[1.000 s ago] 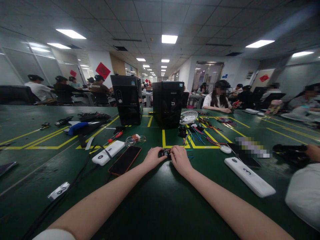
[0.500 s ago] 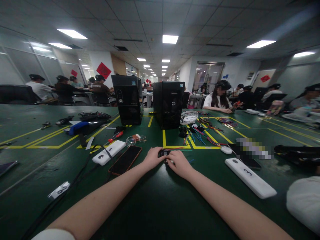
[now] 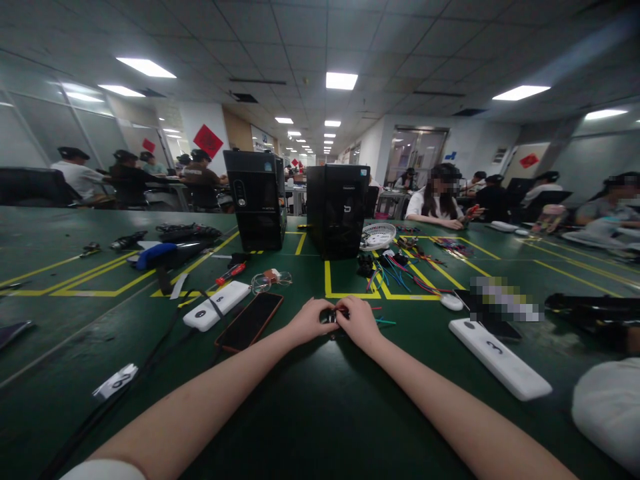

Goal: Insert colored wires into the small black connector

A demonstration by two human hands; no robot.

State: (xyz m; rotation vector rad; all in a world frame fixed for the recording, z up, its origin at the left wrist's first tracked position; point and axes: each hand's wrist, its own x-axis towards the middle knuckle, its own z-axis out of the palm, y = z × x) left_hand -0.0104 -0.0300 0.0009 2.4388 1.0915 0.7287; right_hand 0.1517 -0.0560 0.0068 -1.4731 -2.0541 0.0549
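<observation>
My left hand [image 3: 307,321] and my right hand [image 3: 359,321] meet over the green table [image 3: 310,407], both closed on a small black connector [image 3: 329,316] held between the fingertips. Thin red and green wires [image 3: 383,317] trail from it to the right across the table. The fingers hide most of the connector. A black phone [image 3: 250,321] lies just left of my left hand, beside a white power bank [image 3: 217,305].
Two black computer towers [image 3: 337,210] stand behind my hands inside yellow floor-tape squares. A heap of coloured cables [image 3: 400,270], a white fan grille [image 3: 377,235], a white mouse [image 3: 452,302] and a second white power bank [image 3: 505,358] lie to the right. Other people sit at the far tables.
Both hands have drawn slightly nearer to me with the connector. The red and green wires now show to the right of my right hand.
</observation>
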